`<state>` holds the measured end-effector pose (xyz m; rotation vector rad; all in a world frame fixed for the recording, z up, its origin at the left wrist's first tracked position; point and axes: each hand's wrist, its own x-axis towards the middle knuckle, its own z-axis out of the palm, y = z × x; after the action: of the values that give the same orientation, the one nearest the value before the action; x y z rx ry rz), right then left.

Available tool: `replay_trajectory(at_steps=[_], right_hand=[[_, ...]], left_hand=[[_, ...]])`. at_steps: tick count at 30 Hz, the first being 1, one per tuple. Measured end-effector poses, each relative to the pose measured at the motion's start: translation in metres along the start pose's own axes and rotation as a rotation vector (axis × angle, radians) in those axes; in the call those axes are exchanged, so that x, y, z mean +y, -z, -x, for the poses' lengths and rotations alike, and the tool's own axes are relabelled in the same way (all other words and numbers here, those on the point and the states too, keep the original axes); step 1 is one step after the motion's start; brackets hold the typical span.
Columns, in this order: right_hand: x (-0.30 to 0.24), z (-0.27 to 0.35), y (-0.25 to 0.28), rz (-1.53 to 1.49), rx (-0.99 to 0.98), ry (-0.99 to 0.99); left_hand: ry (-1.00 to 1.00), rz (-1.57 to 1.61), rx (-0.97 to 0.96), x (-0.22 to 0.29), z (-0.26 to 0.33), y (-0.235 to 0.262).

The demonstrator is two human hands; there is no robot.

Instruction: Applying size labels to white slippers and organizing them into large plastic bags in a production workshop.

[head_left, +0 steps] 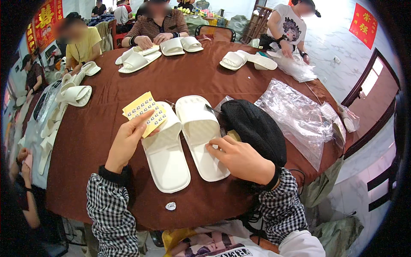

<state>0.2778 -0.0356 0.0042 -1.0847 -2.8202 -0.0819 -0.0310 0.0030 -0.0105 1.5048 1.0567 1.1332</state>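
Pinched in my left hand (128, 139) are yellow sticker sheets (139, 107) with rows of small printed white labels. The sheets overlap the toe end of the left white slipper (169, 169), which lies flat on the brown-covered table. Beside it lies the right white slipper (197, 113), sole down with its open toe pointing away from me. My right hand (242, 156) is at the right slipper's footbed, fingertips drawn together and touching it just below the strap. Whatever may be between those fingertips is too small to make out.
A black mesh bag (254, 128) sits right of the slippers, with clear plastic bags (295, 120) beyond it. A small round white sticker (170, 206) lies near the front edge. Co-workers sit or stand around the brown table (102, 171), with more white slippers (132, 62) before them.
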Motion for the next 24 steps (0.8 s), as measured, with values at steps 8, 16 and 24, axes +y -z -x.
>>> replay_trajectory(at_steps=[8,16,24], right_hand=[[0.003,-0.004,-0.007,-0.072,0.052,-0.01],[0.0,-0.004,-0.005,-0.037,0.05,-0.042],[-0.001,-0.002,-0.005,-0.075,0.052,-0.043]], left_hand=[[-0.002,0.002,0.0,-0.001,0.0,0.0],[-0.007,0.017,-0.001,0.002,0.001,0.0],[-0.003,0.022,0.001,0.0,0.0,-0.001]])
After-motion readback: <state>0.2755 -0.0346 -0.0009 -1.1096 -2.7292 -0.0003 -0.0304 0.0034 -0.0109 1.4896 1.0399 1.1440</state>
